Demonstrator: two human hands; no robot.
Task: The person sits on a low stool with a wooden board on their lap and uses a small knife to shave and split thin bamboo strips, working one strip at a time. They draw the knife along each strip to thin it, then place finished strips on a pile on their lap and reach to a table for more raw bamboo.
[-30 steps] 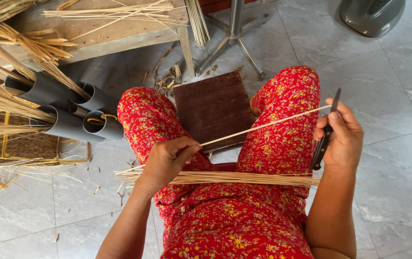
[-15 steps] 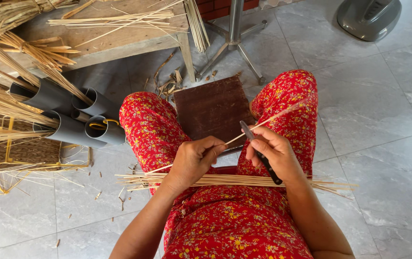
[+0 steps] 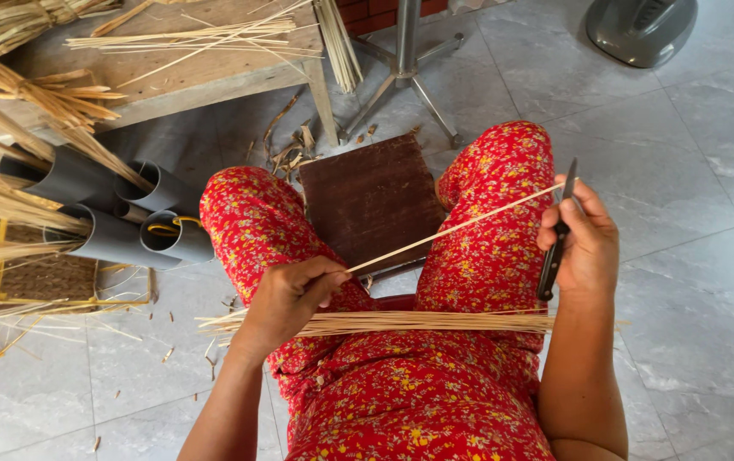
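Observation:
My left hand (image 3: pixel 292 296) pinches the near end of a thin pale bamboo strip (image 3: pixel 452 229) above my left thigh. The strip runs up and to the right to my right hand (image 3: pixel 584 239), which grips a dark-handled knife (image 3: pixel 557 243) with its blade pointing up at the strip's far end. A bundle of similar pale strips (image 3: pixel 401 322) lies across my lap, on red flowered trousers (image 3: pixel 486 248). A dark brown wooden board (image 3: pixel 373 198) lies on the floor between my knees.
Grey plastic pipes (image 3: pixel 128 218) holding straw stalks lie at the left beside a woven mat (image 3: pixel 17 277). A low wooden table (image 3: pixel 179 68) with loose strips stands at the back. A metal stand (image 3: pixel 407 60) and a grey fan base (image 3: pixel 640 30) are on the tiled floor.
My right hand has swept the knife out to the right along the strip, away from my left hand, after being close beside it half a second ago.

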